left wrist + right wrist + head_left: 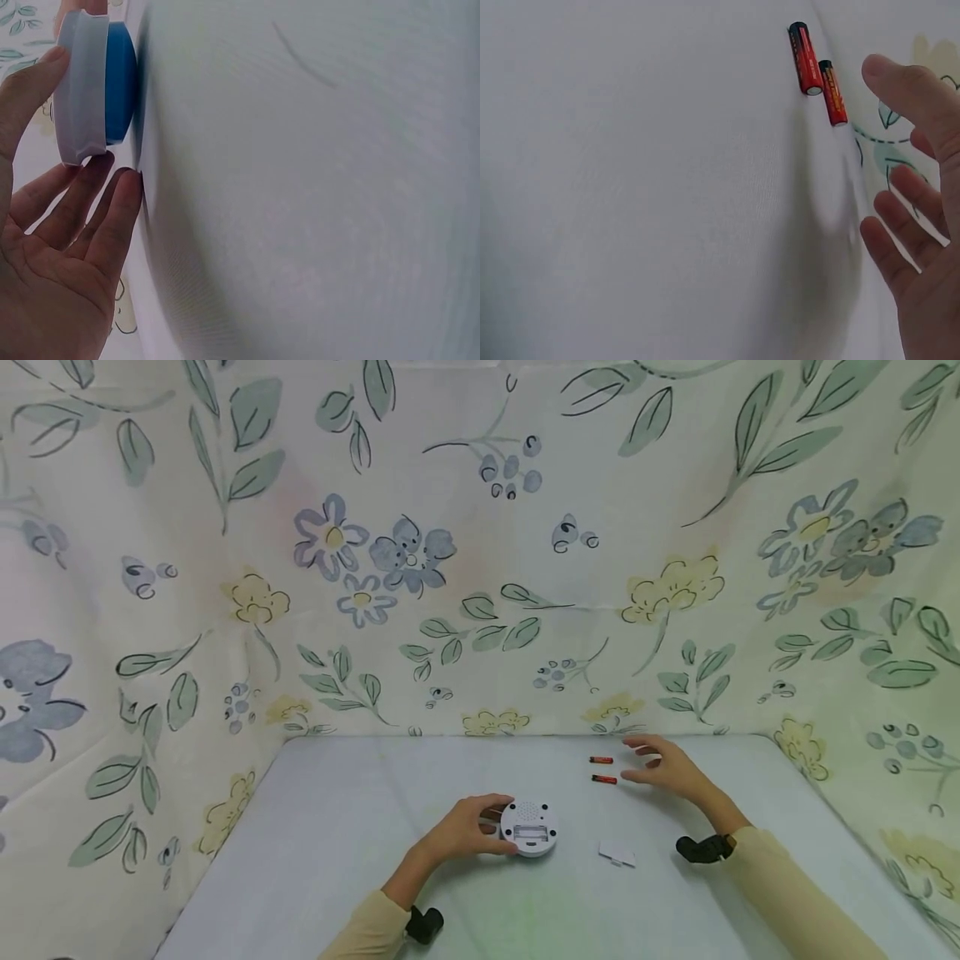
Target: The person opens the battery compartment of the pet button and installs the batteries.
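A round white device (528, 810) lies on the table with its open battery compartment (531, 834) facing up. Small speaker holes and dark dots mark that face; the left wrist view shows its blue lower part (120, 82) against the table. My left hand (467, 827) grips its rim from the left, thumb on one side and fingers on the other. At the back right, two red and black batteries lie apart, a nearer one (604, 779) and a farther one (601, 760). Just right of them my right hand (667, 770) hovers, fingers spread and holding nothing.
A small white battery cover (617, 854) lies on the white table (337, 860), right of the device. Floral cloth (480, 568) hangs behind the table and along both sides. Each wrist wears a black camera.
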`<state>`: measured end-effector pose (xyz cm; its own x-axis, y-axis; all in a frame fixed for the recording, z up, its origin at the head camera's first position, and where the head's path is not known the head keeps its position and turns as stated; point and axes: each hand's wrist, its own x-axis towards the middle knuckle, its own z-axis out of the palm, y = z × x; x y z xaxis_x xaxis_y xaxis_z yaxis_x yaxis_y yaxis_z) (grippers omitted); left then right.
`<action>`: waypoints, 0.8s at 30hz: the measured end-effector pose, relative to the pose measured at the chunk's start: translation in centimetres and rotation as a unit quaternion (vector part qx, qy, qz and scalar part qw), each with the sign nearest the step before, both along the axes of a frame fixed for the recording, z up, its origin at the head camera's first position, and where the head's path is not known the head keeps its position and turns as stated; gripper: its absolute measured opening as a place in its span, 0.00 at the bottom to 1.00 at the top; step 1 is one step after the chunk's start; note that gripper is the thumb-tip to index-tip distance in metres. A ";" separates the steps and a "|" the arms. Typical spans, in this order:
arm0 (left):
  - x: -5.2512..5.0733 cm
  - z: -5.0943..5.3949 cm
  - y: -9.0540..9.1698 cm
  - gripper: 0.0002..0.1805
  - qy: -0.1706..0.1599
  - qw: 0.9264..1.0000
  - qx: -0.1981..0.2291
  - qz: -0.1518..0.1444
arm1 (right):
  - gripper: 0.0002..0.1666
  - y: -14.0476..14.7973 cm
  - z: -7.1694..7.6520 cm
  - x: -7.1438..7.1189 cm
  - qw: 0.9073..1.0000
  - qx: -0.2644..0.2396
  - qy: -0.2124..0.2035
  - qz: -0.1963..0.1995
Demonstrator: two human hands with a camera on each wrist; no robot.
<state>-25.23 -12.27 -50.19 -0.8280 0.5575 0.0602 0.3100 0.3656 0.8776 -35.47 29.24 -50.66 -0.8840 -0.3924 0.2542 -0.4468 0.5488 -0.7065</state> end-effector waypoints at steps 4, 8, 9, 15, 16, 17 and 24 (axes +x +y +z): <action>0.0 0.0 0.1 0.39 0.000 1.000 0.001 -0.002 | 0.39 -0.4 0.0 -1.1 1.000 -0.003 0.001 0.003; -0.1 0.0 0.1 0.39 -0.003 1.000 0.003 0.000 | 0.38 -1.0 -0.3 -1.9 1.000 -0.015 0.000 0.004; -0.1 -0.1 0.1 0.38 -0.004 1.000 0.004 0.002 | 0.37 -1.2 -0.3 -2.0 1.000 -0.018 -0.001 0.005; -0.1 0.0 0.1 0.38 -0.008 1.000 0.007 0.003 | 0.35 -2.2 -0.8 -2.7 1.000 -0.018 -0.013 0.009; -0.1 0.0 0.1 0.38 -0.009 1.000 0.006 0.004 | 0.34 -2.4 -0.9 -2.8 1.000 -0.016 -0.013 0.011; -0.1 0.1 0.1 0.38 -0.009 1.000 0.006 0.004 | 0.33 -2.5 -1.0 -2.8 1.000 -0.016 -0.011 0.013; 0.0 0.2 0.0 0.39 -0.006 1.000 0.000 0.001 | 0.13 -3.5 -1.3 -3.0 1.000 0.008 -0.004 0.023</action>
<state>-25.21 -12.30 -50.00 -0.8299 0.5556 0.0496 0.2981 0.3667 0.8813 -38.49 25.71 -51.96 -0.8673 -0.4357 0.2409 -0.4658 0.5392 -0.7016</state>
